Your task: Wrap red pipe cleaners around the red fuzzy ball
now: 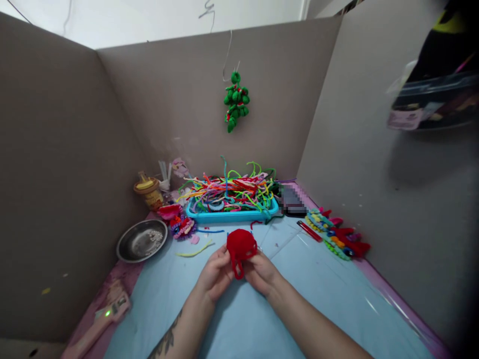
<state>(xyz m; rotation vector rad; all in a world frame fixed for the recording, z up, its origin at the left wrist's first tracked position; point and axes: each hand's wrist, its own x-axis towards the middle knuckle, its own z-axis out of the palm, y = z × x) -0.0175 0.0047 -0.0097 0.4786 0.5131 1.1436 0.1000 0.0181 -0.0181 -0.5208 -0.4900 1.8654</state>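
Head view, noted largest first. We have matte grey upright panels (179, 99) on three sides, enclosing a surface (337, 289) under a smooth pale-blue cover. At its far side, straight ahead of the hands, sits a long sky-blue tray (232, 216), heaped with fuzzy multicoloured strands (243, 189).

Next, our two bare hands. The left hand (216, 274) and right hand (265, 274) come in from the near edge and meet almost symmetrically at mid-surface, palms turned partly upward. Left of them, well apart, stands a shallow round silver metal bowl (131, 245).

Key relation: the rounded red soft-textured piece (241, 243) lies directly between the two sets of fingers, on the near side of the tray and apart from it. Neither hand is nearer; both hold it, left fingers at its left flank, right fingers at its lower right, some hidden behind it. Gap between the hands: narrow, roughly the piece's own width. Long axis runs away from us, bulge toward the tray, a slim red loop (238, 271) trailing toward us between the palms. We cannot tell whether the piece touches the surface.

Smallest: a thin pale-yellow strip (194, 251), lying loose left of the piece.
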